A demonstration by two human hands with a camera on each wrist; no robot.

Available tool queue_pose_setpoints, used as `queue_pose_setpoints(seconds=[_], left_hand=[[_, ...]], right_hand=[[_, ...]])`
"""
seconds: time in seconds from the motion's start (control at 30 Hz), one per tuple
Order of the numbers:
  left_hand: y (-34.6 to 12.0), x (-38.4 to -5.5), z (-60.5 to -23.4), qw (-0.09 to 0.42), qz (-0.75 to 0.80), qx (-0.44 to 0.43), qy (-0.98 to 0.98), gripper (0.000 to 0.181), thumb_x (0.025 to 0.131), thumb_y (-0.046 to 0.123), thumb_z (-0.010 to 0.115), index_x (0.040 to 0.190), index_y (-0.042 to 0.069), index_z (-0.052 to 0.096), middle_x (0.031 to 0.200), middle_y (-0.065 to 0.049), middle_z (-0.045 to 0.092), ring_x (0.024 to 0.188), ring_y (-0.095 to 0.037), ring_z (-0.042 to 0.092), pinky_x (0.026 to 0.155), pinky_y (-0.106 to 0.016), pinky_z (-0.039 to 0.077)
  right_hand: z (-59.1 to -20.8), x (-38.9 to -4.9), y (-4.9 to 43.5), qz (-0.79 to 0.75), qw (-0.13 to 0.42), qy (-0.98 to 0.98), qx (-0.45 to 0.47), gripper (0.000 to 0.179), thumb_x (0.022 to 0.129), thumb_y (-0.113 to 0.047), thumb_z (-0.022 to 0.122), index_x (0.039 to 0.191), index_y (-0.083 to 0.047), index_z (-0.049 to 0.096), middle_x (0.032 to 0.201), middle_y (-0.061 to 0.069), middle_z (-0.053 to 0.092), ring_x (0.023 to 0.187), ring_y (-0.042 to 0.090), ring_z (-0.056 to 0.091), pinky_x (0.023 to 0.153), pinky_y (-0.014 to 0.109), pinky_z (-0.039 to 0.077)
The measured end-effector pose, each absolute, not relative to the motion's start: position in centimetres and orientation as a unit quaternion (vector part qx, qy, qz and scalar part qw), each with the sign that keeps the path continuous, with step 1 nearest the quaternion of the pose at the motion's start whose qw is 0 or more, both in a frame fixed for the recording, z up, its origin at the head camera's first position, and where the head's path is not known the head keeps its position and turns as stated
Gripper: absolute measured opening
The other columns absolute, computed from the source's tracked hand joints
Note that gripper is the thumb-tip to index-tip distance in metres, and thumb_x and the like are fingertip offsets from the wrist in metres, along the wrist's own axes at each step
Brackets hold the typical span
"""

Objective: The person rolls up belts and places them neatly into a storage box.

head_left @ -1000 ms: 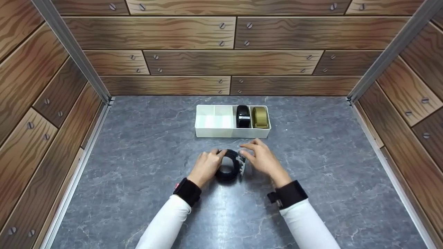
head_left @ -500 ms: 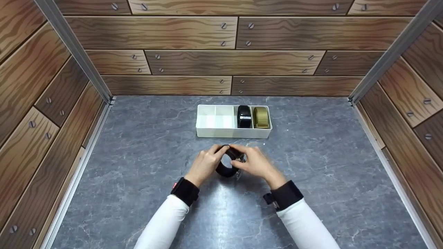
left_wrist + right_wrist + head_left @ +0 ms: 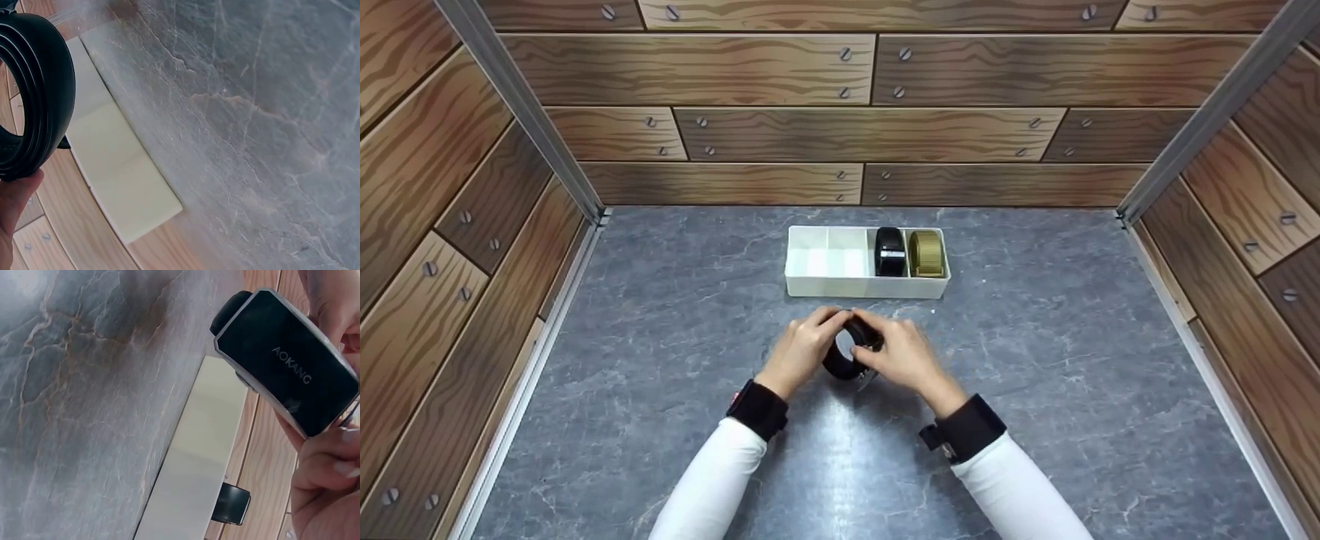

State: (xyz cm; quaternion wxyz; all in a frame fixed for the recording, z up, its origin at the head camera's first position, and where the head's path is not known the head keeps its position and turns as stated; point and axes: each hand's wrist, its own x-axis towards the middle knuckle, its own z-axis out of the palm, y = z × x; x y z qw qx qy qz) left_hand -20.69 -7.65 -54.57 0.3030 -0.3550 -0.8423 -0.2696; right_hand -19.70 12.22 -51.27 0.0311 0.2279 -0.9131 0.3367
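A coiled black belt (image 3: 840,367) is held up by both hands in front of the divided box. My left hand (image 3: 799,349) grips the roll at its left and top. My right hand (image 3: 906,358) pinches its right side, with fingertips meeting the left ones near the top. In the right wrist view the dark buckle (image 3: 287,363) shows its face, lettered AOKANG, with a silver edge. The left wrist view has the layered rings of the belt (image 3: 56,90) at its left edge, above a fingertip.
A cream box (image 3: 862,288) with compartments stands behind the hands. A rolled black belt (image 3: 890,251) and a rolled gold belt (image 3: 926,255) fill its right compartments. Wood-patterned walls (image 3: 780,135) enclose the grey marbled table (image 3: 660,315) at back and sides.
My right hand, apart from the belt a second ago, has come in to hold its buckle side. Both hands have shifted slightly toward the box, turning the roll.
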Motion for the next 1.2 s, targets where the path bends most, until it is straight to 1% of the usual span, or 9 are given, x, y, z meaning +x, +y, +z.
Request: queue_pose_setpoints(seconds=[0.23,0.33,0.47,0.57,0.67,0.77,0.87,1.0,1.2], left_hand=[[-7.6,-21.0,-54.3,0.263,-0.288,-0.333,-0.858,0.023,0.094,0.007,0.064,0.117,0.005,0.069,0.107,-0.008,0.067,0.086,-0.023,0.070,0.071,-0.030,0.057],[-7.8,-21.3,-54.1,0.223,-0.281,-0.324,-0.875,0.026,0.095,0.016,0.066,0.119,0.006,0.068,0.111,-0.008,0.066,0.089,-0.022,0.069,0.073,-0.031,0.056],[-8.7,-21.9,-53.8,0.141,-0.303,-0.290,-0.897,0.039,0.095,0.027,0.066,0.127,0.004,0.063,0.123,-0.012,0.062,0.105,-0.024,0.065,0.086,-0.034,0.053],[-9.6,-22.5,-53.7,0.099,-0.324,-0.244,-0.909,0.043,0.096,0.027,0.065,0.130,0.002,0.060,0.129,-0.015,0.058,0.115,-0.028,0.059,0.097,-0.038,0.048],[-10.2,-23.2,-53.6,0.100,-0.305,-0.207,-0.924,0.040,0.095,0.017,0.065,0.130,0.000,0.059,0.129,-0.017,0.058,0.116,-0.031,0.058,0.099,-0.041,0.046],[-10.6,-24.0,-53.6,0.119,-0.250,-0.188,-0.942,0.042,0.091,0.013,0.069,0.130,-0.001,0.060,0.130,-0.019,0.056,0.118,-0.034,0.056,0.100,-0.045,0.044],[-10.7,-24.6,-53.6,0.114,-0.192,-0.170,-0.960,0.049,0.089,0.018,0.071,0.134,0.002,0.058,0.134,-0.020,0.053,0.126,-0.035,0.049,0.104,-0.051,0.038],[-10.5,-25.1,-53.8,0.078,-0.137,-0.143,-0.977,0.057,0.089,0.026,0.072,0.139,0.007,0.054,0.141,-0.018,0.048,0.135,-0.035,0.040,0.106,-0.058,0.032],[-10.1,-25.3,-53.8,0.061,-0.105,-0.133,-0.984,0.062,0.087,0.026,0.074,0.141,0.006,0.051,0.139,-0.019,0.048,0.133,-0.035,0.041,0.102,-0.058,0.036]], right_hand=[[-50.6,-19.8,12.3,0.322,0.004,-0.921,0.219,0.058,0.082,-0.027,0.074,0.136,-0.010,0.059,0.074,0.003,0.065,0.051,0.009,0.051,0.048,0.030,0.044],[-50.2,-20.0,12.6,0.330,-0.022,-0.919,0.214,0.058,0.083,-0.026,0.073,0.137,-0.012,0.058,0.079,0.007,0.068,0.049,0.009,0.054,0.045,0.029,0.046],[-49.8,-20.5,13.0,0.325,-0.033,-0.922,0.206,0.058,0.083,-0.024,0.074,0.137,-0.008,0.057,0.093,0.016,0.071,0.052,0.012,0.057,0.046,0.028,0.048],[-49.5,-21.0,13.3,0.312,-0.017,-0.929,0.199,0.057,0.082,-0.023,0.075,0.135,-0.008,0.058,0.095,0.015,0.071,0.058,0.013,0.059,0.051,0.029,0.050],[-49.2,-21.4,13.3,0.312,-0.010,-0.930,0.194,0.052,0.082,-0.022,0.074,0.132,-0.016,0.061,0.090,0.010,0.071,0.059,0.014,0.061,0.051,0.030,0.050],[-48.7,-21.9,13.1,0.319,-0.014,-0.928,0.191,0.050,0.082,-0.022,0.072,0.131,-0.022,0.061,0.083,0.007,0.070,0.053,0.014,0.059,0.046,0.030,0.049],[-48.2,-22.3,12.9,0.322,-0.018,-0.928,0.187,0.051,0.083,-0.021,0.071,0.133,-0.021,0.060,0.080,0.008,0.069,0.048,0.014,0.057,0.042,0.030,0.047],[-47.7,-23.0,12.6,0.302,-0.009,-0.936,0.179,0.052,0.084,-0.024,0.071,0.134,-0.021,0.059,0.086,0.012,0.071,0.051,0.015,0.058,0.044,0.031,0.047],[-46.5,-24.2,11.7,0.288,0.019,-0.946,0.150,0.052,0.084,-0.028,0.071,0.135,-0.022,0.058,0.084,0.011,0.068,0.053,0.018,0.058,0.044,0.032,0.046]])
